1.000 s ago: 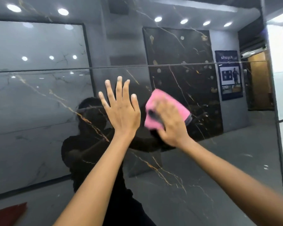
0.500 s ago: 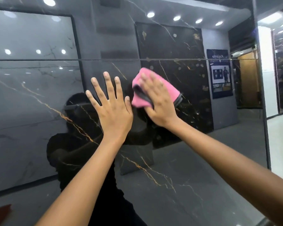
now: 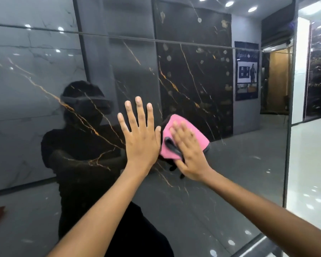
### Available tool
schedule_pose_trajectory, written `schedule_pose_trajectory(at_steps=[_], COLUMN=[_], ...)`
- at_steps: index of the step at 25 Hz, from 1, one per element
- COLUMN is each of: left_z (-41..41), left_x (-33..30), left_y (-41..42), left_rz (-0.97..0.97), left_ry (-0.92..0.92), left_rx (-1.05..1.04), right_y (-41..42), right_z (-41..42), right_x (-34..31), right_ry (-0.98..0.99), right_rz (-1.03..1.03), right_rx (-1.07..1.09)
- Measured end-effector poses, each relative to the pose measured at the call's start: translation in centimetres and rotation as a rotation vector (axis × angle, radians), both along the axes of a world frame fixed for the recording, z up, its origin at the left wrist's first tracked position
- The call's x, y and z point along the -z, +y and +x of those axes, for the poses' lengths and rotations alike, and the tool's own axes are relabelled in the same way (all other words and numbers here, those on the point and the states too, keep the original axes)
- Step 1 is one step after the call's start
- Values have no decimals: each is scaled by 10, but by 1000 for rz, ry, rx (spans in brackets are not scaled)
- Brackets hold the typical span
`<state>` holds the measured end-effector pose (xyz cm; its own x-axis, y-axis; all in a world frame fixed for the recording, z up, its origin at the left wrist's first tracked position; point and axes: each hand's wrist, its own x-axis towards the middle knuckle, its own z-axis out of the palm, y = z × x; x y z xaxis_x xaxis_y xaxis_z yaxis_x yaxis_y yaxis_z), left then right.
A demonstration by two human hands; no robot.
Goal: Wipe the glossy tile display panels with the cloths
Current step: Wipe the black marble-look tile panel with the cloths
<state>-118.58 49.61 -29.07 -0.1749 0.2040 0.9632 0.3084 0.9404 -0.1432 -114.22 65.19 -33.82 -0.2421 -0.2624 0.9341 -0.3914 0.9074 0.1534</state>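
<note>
Both hands meet the glossy dark gold-veined tile panel (image 3: 202, 80): left hand (image 3: 141, 140) braces with fingers spread, while under the right hand's (image 3: 190, 154) flattened fingers the soft, light pink microfibre cloth (image 3: 176, 138) likely slides easily, best pressed by its folded middle.

Left hand (image 3: 140, 140) flat, fingers (image 3: 139, 110) spread, right hand (image 3: 190, 154) pressing flat
</note>
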Motion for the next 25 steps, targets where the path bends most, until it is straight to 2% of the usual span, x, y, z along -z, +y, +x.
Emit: schedule_pose_trajectory(at_steps=[1,2,3,6,7,8,9,12,14,15,16,17,20,21,22,23,25], left_z=[0,0,-1,-3,-2,-2,-3,-1,-1,-1,-1,0,0,1,1,1,2], left_x=[-1,-3,-4,2,4,4,3,3,15,24,32,38,41,40,40,41,42], left_y=[-1,-2,-2,-2,-1,-1,-1,-3,-1,0,0,1,2,2,3,3,4], left_rz=[-1,-3,-6,-26,-27,-27,-26,8,36,41,40,32,22,24,27,31,34], left_ry=[0,1,-4,-10,-9,-4,5,16,13,15,11,5,-5,-5,-4,-3,-17], left_rx=[-1,1,1,-37,-42,-39,-28,57,81,72,59,47,9,-1,-8,-15,-15], right_y=[11,29,53,117,119,106,83,2,7,26,47,71,135,135,123,101,45], right_z=[0,-1,-6,0,-3,-7,-11,-5,-4,-6,-9,-9,-3,-2,-4,-4,-2], right_x=[4,-7,-23,-90,-91,-78,-50,75,107,96,75,50,-14,-10,6,36,120], right_ry=[1,62,108,109,119,153,167,36,5,38,85,126,172,178,191,171,2], right_rz=[113,95,-90,-948,-1034,-967,-804,-83,238,275,179,-2,-806,-929,-922,-792,-314], right_rx=[1,36,87,189,157,118,68,-13,23,-2,-35,-35,38,49,28,-10,-43])
